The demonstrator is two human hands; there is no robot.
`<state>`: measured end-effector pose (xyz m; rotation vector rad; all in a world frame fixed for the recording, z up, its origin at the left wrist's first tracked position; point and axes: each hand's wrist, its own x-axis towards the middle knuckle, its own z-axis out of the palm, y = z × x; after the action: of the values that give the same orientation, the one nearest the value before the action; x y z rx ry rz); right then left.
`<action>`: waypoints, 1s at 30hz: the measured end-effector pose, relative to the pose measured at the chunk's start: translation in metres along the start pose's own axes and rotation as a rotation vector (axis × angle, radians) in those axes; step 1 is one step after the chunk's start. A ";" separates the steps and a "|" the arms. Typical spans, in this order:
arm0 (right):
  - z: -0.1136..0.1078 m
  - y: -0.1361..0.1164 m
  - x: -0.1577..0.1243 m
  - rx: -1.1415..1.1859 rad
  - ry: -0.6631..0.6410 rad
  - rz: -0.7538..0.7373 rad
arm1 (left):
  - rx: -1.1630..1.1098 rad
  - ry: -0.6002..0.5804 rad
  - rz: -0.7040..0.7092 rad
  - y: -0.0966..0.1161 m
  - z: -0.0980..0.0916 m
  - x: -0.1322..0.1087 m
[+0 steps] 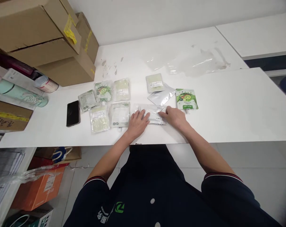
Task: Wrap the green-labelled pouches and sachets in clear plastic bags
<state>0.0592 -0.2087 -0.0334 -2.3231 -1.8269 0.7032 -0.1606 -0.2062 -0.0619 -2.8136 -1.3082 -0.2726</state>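
Note:
A clear plastic bag (153,117) with small black print lies flat near the table's front edge. Across its left part my left hand (138,123) rests palm down, fingers spread. My right hand (174,117) has its fingers closed at the bag's right end, gripping that edge. Just beyond the bag are a silver foil pouch (165,96) and a pale green labelled pouch (154,82) overlapping it. A green fruit-print spout pouch (187,99) lies right of my right hand. Left of my left hand, a clear-wrapped spout pouch (120,115) lies close by.
Several wrapped pouches (99,118) lie left of centre, beside a black phone (73,113). Cardboard boxes (62,41), a mint bottle (20,91) and a tub (46,84) stand at the left. A clear plastic sheet (190,64) lies toward the back of the white table (235,107).

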 end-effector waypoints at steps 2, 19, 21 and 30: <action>-0.003 -0.011 -0.001 -0.170 0.153 -0.007 | 0.013 -0.026 0.004 0.001 0.003 0.000; 0.003 -0.037 0.034 -0.033 -0.252 -0.281 | -0.168 -0.203 0.329 -0.028 -0.014 -0.020; 0.003 -0.038 0.029 0.027 -0.236 -0.256 | -0.175 -0.231 0.351 -0.029 -0.019 -0.022; -0.013 -0.012 0.012 0.956 -0.714 -0.164 | -0.168 0.086 0.290 -0.047 -0.013 -0.022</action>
<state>0.0561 -0.1918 -0.0211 -1.3462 -1.3044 1.9909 -0.2123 -0.1943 -0.0549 -3.0387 -0.8826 -0.5069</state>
